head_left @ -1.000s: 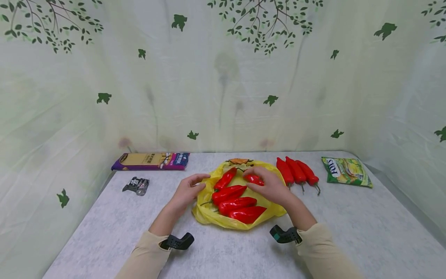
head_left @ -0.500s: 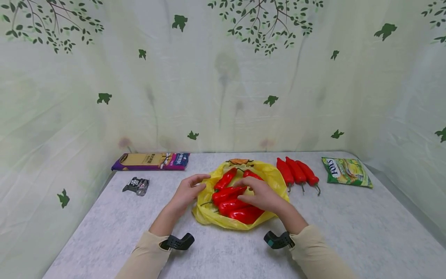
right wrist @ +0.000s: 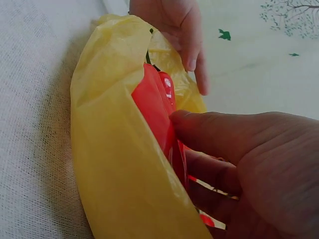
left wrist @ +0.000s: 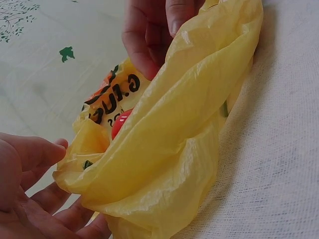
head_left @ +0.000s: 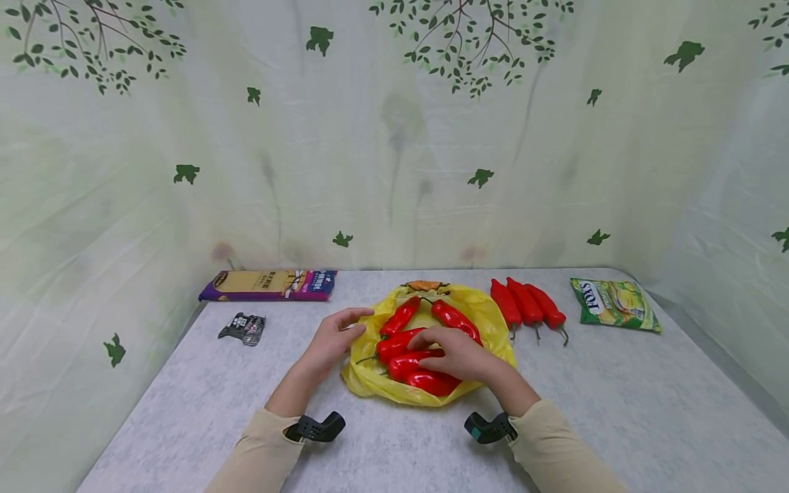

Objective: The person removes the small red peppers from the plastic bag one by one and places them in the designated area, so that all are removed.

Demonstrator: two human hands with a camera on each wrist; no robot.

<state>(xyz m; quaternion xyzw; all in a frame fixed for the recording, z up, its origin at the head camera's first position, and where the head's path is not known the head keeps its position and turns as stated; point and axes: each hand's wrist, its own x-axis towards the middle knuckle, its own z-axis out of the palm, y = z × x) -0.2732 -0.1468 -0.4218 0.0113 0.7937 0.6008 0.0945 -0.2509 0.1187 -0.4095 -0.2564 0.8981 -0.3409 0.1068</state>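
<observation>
In the head view a yellow plastic bag [head_left: 493,329] lies open, with several long red peppers [head_left: 402,316] in it. The left hand [head_left: 333,340] is at the bag's left edge, fingers extended. From the left wrist, its fingers [left wrist: 52,199] reach along the outside of the bag, with the thumb by the rim. The right hand [head_left: 453,352] is inside the bag's mouth, over the nearer peppers, with a gap between thumb and fingers. Up close in the right wrist view, its thumb touches a red pepper [right wrist: 154,109]; where its other fingertips end is partly hidden.
Three more red peppers [head_left: 524,301] lie side by side right of the bag. Farther right is a green FOX'S packet [head_left: 616,305]. A purple and tan package [head_left: 268,285] sits at the table's back left, with a small black-and-grey packet [head_left: 243,329] nearer.
The right hand has come from the upper right pepper toward the nearer peppers, leaving that upper right one in full view. The left hand has stayed at the bag's edge.
</observation>
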